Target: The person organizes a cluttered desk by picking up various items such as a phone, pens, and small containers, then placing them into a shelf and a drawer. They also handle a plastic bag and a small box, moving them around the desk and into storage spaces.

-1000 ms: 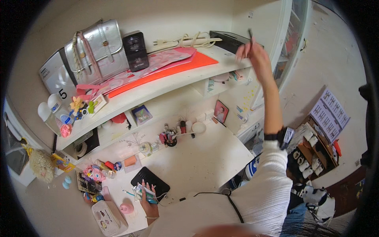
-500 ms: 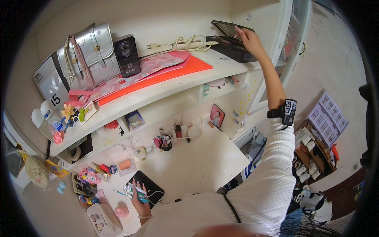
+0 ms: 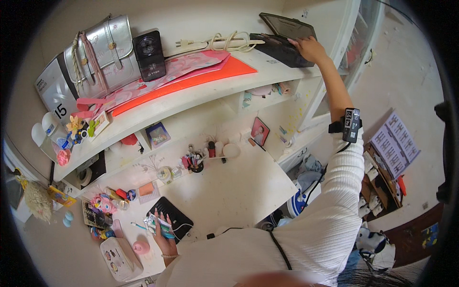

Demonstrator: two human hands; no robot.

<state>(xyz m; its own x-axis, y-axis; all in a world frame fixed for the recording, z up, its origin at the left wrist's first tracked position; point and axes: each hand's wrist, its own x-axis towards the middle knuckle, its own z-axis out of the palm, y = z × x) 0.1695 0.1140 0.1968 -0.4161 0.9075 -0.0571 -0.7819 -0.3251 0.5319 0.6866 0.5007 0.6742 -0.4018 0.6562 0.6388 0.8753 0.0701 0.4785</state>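
Observation:
On the upper shelf at the right, a black box [image 3: 282,50] stands with its dark, flat lid [image 3: 289,26] raised. My right hand [image 3: 310,49] reaches up to it, fingers closed at the lid's lower edge. Down at the left of the desk, my left hand [image 3: 164,239] is closed around a bundle of small clear-and-white packets with teal sticks [image 3: 162,227]; their exact kind is too small to tell. A white cord hangs beside the bundle over a black flat case [image 3: 173,216]. What lies inside the box is hidden.
The shelf also carries a silver bag [image 3: 100,57], a black boxed device [image 3: 149,55], pink and orange folders [image 3: 191,88] and a coiled cream cable [image 3: 234,42]. On the desk stand a pen holder [image 3: 196,165], a white pouch [image 3: 119,258] and a pink round object [image 3: 141,247].
The box lid has tilted further up, and my right hand has shifted to its lower edge. My left hand still holds the bundle. The whole view has shifted slightly.

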